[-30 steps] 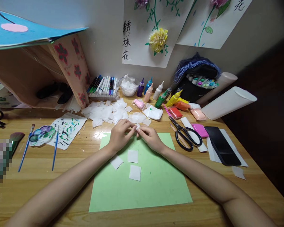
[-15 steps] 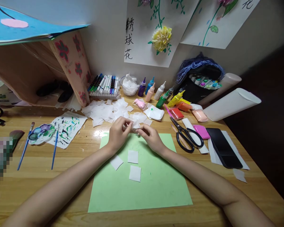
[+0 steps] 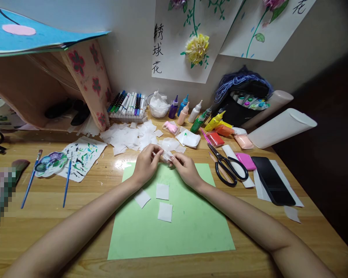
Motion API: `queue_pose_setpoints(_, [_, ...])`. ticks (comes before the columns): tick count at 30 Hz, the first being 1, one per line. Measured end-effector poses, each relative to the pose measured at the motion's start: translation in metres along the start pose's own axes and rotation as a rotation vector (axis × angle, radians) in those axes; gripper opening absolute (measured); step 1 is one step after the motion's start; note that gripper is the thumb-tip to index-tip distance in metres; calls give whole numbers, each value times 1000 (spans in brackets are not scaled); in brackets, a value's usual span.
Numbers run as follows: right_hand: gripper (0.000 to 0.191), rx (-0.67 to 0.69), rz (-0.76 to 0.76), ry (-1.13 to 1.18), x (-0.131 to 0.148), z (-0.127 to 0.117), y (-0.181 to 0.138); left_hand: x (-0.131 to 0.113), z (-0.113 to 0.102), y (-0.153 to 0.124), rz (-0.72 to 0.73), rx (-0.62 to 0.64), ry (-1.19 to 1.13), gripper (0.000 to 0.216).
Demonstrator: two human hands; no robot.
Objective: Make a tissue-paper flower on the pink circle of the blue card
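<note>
My left hand (image 3: pixel 145 164) and right hand (image 3: pixel 185 168) meet fingertip to fingertip, both pinched shut on a small white paper piece (image 3: pixel 166 155) between them; green sheet (image 3: pixel 191 224) beneath, scissors (image 3: pixel 227 164) right of my right hand

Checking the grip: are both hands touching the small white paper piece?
Touching. The head view shows the left hand and right hand pinching the small white paper piece between them.

Three white squares (image 3: pixel 162 191) are lying on one green sheet (image 3: pixel 191 224); two brushes (image 3: pixel 67 184) and one scissors (image 3: pixel 227 166) are lying alongside.
</note>
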State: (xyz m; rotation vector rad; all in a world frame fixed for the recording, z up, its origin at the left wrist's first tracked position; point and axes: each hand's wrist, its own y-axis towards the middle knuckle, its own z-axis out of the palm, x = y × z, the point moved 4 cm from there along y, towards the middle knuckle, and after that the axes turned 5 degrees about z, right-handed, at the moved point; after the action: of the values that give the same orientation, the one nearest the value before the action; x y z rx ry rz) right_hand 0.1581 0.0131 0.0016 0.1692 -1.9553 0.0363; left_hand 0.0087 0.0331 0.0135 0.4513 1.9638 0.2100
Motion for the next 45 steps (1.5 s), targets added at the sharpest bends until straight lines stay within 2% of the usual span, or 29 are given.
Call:
queue_pose_setpoints(3, [33,-37,16,15,-1,-2,0,4,-2,1,-47,-37,-71,16])
queue_pose_setpoints(9, [35,-61,63,83,-5,-4,2,24,-12,7,-176,-256,-126,19])
queue_pose_setpoints(12, [36,-54,65,78,-5,-3,2,30,-16,8,-218,-322,-119,19])
queue_pose_setpoints(20, [35,-44,73,89,-4,-3,3,26,-12,6,-178,-255,-157,23])
queue_pose_setpoints(24, [36,-64,67,98,-3,-3,4,10,-22,13,-91,-260,-96,23])
queue_pose_setpoints(28, [34,-66,64,165,-5,-2,6,-6,-37,49,25,-297,-27,21])
queue_pose_setpoints(33, [32,-55,97,225,-7,0,10,-11,-47,130,176,-398,196,20])
queue_pose_setpoints(35, [31,-48,114,246,-7,0,10,-6,-42,160,197,-338,362,22])
queue_pose_setpoints(37, [29,-36,127,282,-5,1,10,1,-38,175,205,-322,412,26])
queue_pose_setpoints(40, [29,-9,155,340,-5,2,11,5,-35,165,226,-347,459,40])
queue_pose_setpoints(42, [30,-8,179,352,-6,3,11,-2,-33,136,297,-354,538,40])
queue_pose_setpoints(45, [31,-46,182,322,-10,1,11,-20,-27,77,397,-240,589,28])
